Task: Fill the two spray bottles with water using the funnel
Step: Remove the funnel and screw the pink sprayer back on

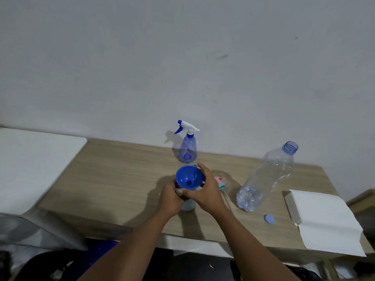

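Observation:
A blue funnel (188, 178) sits in the neck of a light-blue spray bottle (187, 205) near the middle of the wooden table (113, 179). My left hand (171, 196) grips that bottle just below the funnel. My right hand (206, 188) holds the funnel's rim from the right. Behind them stands a clear blue spray bottle (187, 148) with its white and blue trigger head on. A pink and blue trigger head (220, 182) lies on the table right of my right hand. A large clear water bottle (265, 177), uncapped and holding a little water, stands to the right.
The water bottle's blue cap (269, 219) lies near the table's front edge. A white folded paper or box (324, 220) lies at the right end. A white surface (30, 163) adjoins the table on the left. A wall rises right behind the table.

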